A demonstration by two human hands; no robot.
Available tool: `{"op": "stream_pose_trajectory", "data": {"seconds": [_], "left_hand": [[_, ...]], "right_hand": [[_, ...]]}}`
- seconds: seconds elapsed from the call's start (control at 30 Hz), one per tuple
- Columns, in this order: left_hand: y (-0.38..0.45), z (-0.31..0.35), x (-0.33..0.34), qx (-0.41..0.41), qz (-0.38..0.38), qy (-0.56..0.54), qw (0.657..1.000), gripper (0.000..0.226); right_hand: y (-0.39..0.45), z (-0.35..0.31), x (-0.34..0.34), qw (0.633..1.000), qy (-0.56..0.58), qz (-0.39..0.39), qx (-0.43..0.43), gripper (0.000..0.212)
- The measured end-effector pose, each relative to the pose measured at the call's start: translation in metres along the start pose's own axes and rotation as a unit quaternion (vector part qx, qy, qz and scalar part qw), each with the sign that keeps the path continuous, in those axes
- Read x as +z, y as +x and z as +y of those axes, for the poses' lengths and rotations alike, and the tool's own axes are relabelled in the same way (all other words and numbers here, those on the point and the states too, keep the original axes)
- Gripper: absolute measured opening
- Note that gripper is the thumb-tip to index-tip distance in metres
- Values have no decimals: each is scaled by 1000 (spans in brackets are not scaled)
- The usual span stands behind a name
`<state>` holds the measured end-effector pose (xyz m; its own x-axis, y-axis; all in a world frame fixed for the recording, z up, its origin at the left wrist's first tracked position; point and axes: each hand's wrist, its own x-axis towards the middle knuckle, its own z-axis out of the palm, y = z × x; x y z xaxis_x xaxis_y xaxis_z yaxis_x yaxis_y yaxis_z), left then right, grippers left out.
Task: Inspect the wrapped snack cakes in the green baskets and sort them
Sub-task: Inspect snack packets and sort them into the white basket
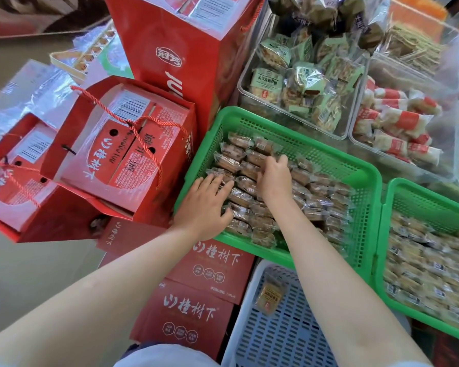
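— Hands first: your left hand [206,201] lies flat with fingers spread on the brown snack cakes [245,181] at the near left of the green basket [337,165]; it holds nothing. Your right hand [273,178] is curled down among the cakes in the middle, fingertips dug in. Whether it has one pinched, I cannot tell.

— So how do I do this well?

— Keep the flat hand as a stop so the rows don't slide, and lift one wrapper at a time with the other. Turn it so the seal and the printed side both face you before you decide. I'd judge a light pinch best; the wrappers look thin and the cakes soft.

— Where does everything sit?

— That green basket is about half full, its far end bare mesh. The second green basket [398,207] just right of it holds paler wrapped cakes [429,263], packed close. Below, between your arms, the white crate [252,321] holds a single wrapped cake [272,294], most likely the sorted-out pile.

— And beyond?

— Clear bins [357,83] with green-labelled and red-striped snacks; red gift boxes [122,152] to your left. Leave those alone.
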<state>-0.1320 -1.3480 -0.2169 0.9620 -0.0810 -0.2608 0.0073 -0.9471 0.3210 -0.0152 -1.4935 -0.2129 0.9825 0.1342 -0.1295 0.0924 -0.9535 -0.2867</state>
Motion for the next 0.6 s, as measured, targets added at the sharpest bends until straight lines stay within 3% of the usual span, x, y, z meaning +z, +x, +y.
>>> {"op": "stream_pose_trajectory", "data": {"seconds": [0.17,0.37,0.6], "left_hand": [[2,-1,0,4,-2,7,1000,69],[10,2,-6,25,-4,24,999,74],[27,-1,2,41,-72,79,993,65]], "right_hand": [[2,3,2,999,9,-27,-27,5],[2,8,3,998,-10,-58,-37,34],[6,1,-2,995,-58,-83,-27,29]]}}
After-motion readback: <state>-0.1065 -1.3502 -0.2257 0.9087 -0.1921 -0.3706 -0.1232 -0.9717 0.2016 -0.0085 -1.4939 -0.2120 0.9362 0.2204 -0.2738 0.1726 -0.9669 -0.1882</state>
